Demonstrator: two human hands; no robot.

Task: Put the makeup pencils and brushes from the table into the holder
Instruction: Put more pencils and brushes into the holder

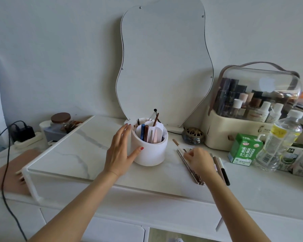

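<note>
Pencils and brushes (191, 165) lie in a loose row on the white desk (77, 154), to the right of the round white holder (150, 151), which stands upright near the desk's middle with several sticks, a spoolie and a blue pencil already standing in its compartments. Behind the holder a wavy-edged mirror (164, 67) leans on the wall. To the right sit a small brass incense burner (192, 136), a cream cosmetics case (252, 105) with a clear domed lid, a green drink carton (244, 149) and a clear water bottle (280, 142), all crowding the far right edge just beyond the pencils. At the left a brown-lidded jar (60, 120), a power strip (27, 139) with a black plug and a trailing black cable (4, 172) sit off the raised marble slab. The left hand (120, 151) rests against the holder's left side, fingers straight and thumb touching its wall low down. The right hand (200, 160) is palm down over the row of pencils, fingers curled onto them; whether it has one pinched cannot be told. A dark pen (224, 172) lies just right of that hand.
</note>
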